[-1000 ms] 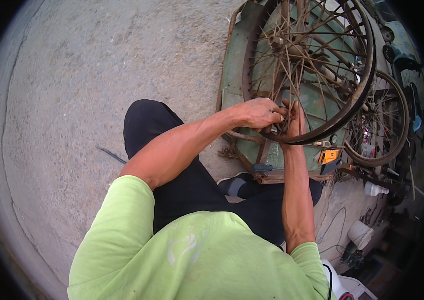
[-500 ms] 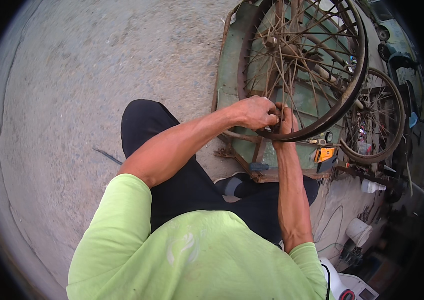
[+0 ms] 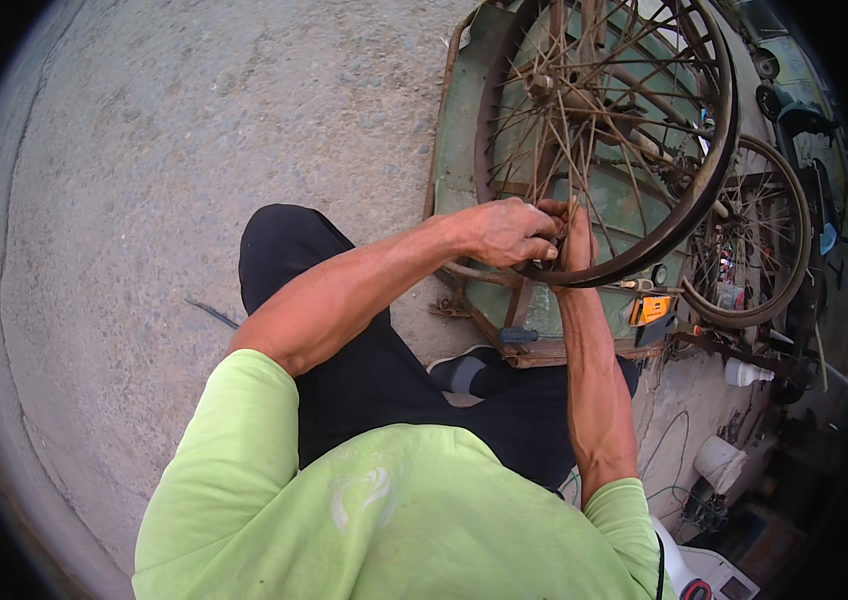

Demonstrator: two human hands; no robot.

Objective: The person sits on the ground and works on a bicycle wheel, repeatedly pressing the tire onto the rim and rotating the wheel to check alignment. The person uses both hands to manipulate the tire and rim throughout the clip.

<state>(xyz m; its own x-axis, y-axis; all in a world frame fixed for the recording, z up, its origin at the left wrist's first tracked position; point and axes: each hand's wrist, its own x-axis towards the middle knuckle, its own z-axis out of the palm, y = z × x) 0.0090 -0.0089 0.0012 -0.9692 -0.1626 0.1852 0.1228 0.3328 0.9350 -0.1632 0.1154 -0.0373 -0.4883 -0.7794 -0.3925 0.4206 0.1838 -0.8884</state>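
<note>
A rusty spoked wheel (image 3: 634, 262) with a dark rim stands in front of me at the upper right. At the rim's near side, my left hand (image 3: 512, 232) is closed, thumb and fingers pinched together among the spokes. Whatever lies between those fingertips is too small to make out. My right hand (image 3: 576, 245) reaches up past the rim, partly hidden behind spokes and rim. Its fingers are curled close to the left fingertips, and what they grip cannot be made out.
Beneath the wheel is a green metal panel (image 3: 459, 150) with rusty edges. On its near edge lie a dark-handled tool (image 3: 518, 336) and a yellow-and-black item (image 3: 650, 310). A second spoked wheel (image 3: 799, 240) stands to the right. A white container (image 3: 717, 462) sits at the lower right.
My left hand has shifted slightly left and its fingers have changed their pinch. My right forearm has moved a little to the right. The wheel has shifted only slightly.
</note>
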